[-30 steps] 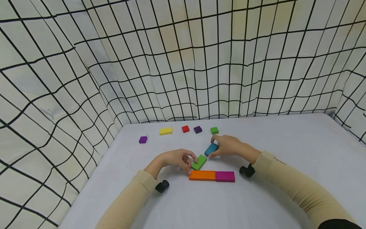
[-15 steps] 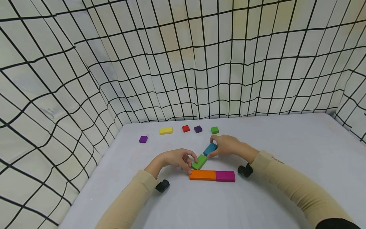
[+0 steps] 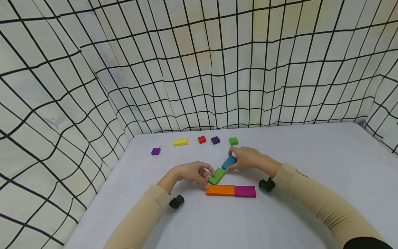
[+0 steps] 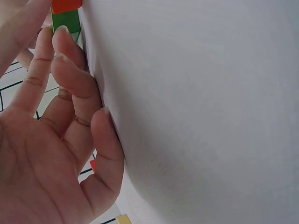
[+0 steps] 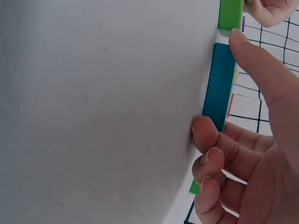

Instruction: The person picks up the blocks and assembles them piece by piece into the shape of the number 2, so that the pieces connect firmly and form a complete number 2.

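Observation:
In the head view, my left hand [image 3: 192, 173] rests beside a green block [image 3: 217, 176], a finger touching it. The thumb tip is at the left end of an orange block [image 3: 220, 190]. The other left fingers are loosely bent, as the left wrist view shows. My right hand [image 3: 248, 158] pinches a blue block [image 3: 229, 162], thumb toward its near end and fingers at its far end. The right wrist view shows a narrow gap between the blue block [image 5: 219, 86] and the green block [image 5: 231, 15]. A magenta block [image 3: 245, 191] abuts the orange one.
Along the back of the white table [image 3: 311, 166] lie a purple block [image 3: 155, 151], a yellow block [image 3: 180, 142], a red block [image 3: 202, 139], a dark purple block [image 3: 215, 140] and a small green block [image 3: 233, 141]. Black-gridded white sheeting [image 3: 205, 76] encloses the table.
My right hand has shifted the blue block slightly left, toward the green block, since the earliest frame. Between the last two frames hardly anything moves. The left hand stays in place.

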A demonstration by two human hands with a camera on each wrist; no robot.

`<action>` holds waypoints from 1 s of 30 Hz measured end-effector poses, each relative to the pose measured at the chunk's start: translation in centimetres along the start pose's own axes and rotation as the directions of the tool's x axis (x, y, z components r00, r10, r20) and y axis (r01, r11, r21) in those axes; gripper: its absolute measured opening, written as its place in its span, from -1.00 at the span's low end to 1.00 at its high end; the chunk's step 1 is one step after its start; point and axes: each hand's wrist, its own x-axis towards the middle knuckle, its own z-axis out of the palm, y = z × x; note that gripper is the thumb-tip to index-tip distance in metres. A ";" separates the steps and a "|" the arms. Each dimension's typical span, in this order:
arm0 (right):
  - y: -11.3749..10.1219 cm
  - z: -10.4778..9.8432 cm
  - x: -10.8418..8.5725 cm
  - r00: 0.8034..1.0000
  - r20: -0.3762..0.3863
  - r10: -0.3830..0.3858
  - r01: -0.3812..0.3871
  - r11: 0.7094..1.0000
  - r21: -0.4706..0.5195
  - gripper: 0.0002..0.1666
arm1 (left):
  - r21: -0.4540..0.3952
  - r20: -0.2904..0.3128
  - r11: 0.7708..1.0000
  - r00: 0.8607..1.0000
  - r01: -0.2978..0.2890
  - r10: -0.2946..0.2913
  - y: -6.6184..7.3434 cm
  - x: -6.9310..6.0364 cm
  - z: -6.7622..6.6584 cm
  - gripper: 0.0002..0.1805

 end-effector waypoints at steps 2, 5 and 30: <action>0.1 -0.1 0.0 1.000 0.005 -0.007 0.007 1.000 0.004 -0.21 | 0.001 -0.001 1.000 1.000 0.000 0.000 0.0 0.0 0.0 -0.64; 0.3 -0.2 -0.1 1.000 0.013 -0.024 0.024 1.000 0.019 -0.19 | 0.005 -0.003 1.000 1.000 0.003 -0.003 0.0 0.0 0.0 -0.64; 0.7 -0.4 -0.4 0.996 0.007 -0.093 0.092 0.994 0.061 -0.36 | 0.008 -0.020 1.000 1.000 0.017 -0.016 0.2 -0.2 0.1 -0.63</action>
